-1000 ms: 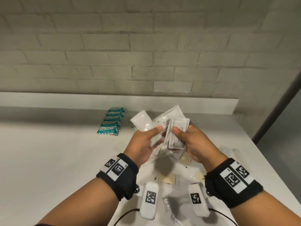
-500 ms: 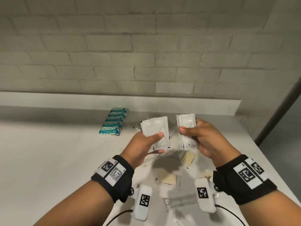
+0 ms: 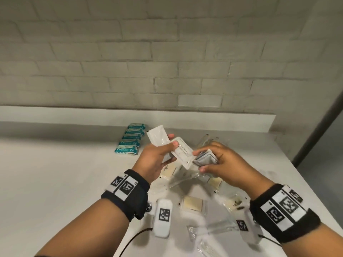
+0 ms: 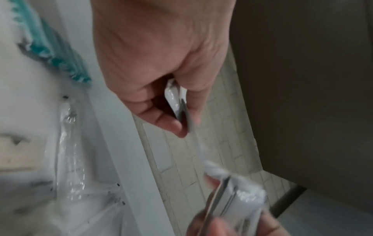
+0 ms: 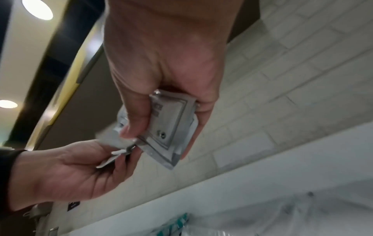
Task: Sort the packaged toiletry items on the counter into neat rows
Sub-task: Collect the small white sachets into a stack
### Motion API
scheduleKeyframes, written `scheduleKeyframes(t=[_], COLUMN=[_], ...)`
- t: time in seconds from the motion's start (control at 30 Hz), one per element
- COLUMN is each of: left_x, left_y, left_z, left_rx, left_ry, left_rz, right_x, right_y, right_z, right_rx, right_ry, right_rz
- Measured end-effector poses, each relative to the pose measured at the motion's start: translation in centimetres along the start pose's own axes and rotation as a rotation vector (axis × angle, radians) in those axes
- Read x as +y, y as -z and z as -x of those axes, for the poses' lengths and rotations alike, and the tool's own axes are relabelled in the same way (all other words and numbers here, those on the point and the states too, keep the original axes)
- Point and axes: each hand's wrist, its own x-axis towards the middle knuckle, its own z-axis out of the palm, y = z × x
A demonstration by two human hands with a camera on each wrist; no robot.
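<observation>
Above the white counter [image 3: 55, 182] my left hand [image 3: 157, 156] pinches two white sachets [image 3: 182, 152], one plain and one printed, fanned apart; the same sachets [image 4: 177, 102] show between thumb and fingers in the left wrist view. My right hand [image 3: 220, 160] grips a small stack of white sachets [image 3: 205, 157] edge-on, close against the left hand's printed one. The right wrist view shows that stack [image 5: 171, 126] held between thumb and fingers, with the left hand [image 5: 76, 169] just beside it. A neat row of teal packets [image 3: 130, 140] lies on the counter at the back left.
Clear-wrapped packets with beige contents [image 3: 193, 203] lie scattered on the counter under and in front of my hands. A low white ledge [image 3: 130, 115] and a brick wall close off the back. The counter's right edge [image 3: 306, 182] drops to the floor.
My hands, held apart half a second ago, have come together. The right hand's stack now touches the left hand's printed sachet, and the left hand's sachets are fanned wider.
</observation>
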Motion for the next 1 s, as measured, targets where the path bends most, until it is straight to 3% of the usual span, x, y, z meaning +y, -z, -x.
scheduleKeyframes(t=[0.2, 0.3, 0.37, 0.47, 0.6, 0.83, 1.0], left_x=[-0.1, -0.5, -0.8, -1.0, -0.6, -1.2, -2.2], left_y=[0.8, 0.5, -0.3, -1.9, -1.5, 1.3, 0.8], left_z=[-0.4, -0.3, -0.4, -0.2, -0.3, -0.5, -0.3], left_rx=[0.084, 0.051, 0.001, -0.048, -0.022, -0.072, -0.153], left_ry=[-0.077, -0.082, -0.085, -0.092, 0.010, 0.215, 0.173], left_rz=[-0.046, -0.119, -0.125, -0.134, -0.108, -0.175, -0.308], right_x=[1.7, 0.8, -0.4, -1.4, 0.0, 2.7, 4.1], right_y=[0.1, 0.7, 0.5, -1.3, -3.4, -2.0, -1.7], right_z=[0.9, 0.5, -0.1, -0.9, -1.4, -0.7, -0.2], right_rx=[0.059, 0.083, 0.008, -0.077, 0.109, 0.215, 0.271], right_ry=[-0.194, -0.188, -0.162, -0.127, -0.194, -0.257, -0.305], right_rz=[-0.165, -0.378, -0.463, -0.352, -0.389, -0.516, -0.639])
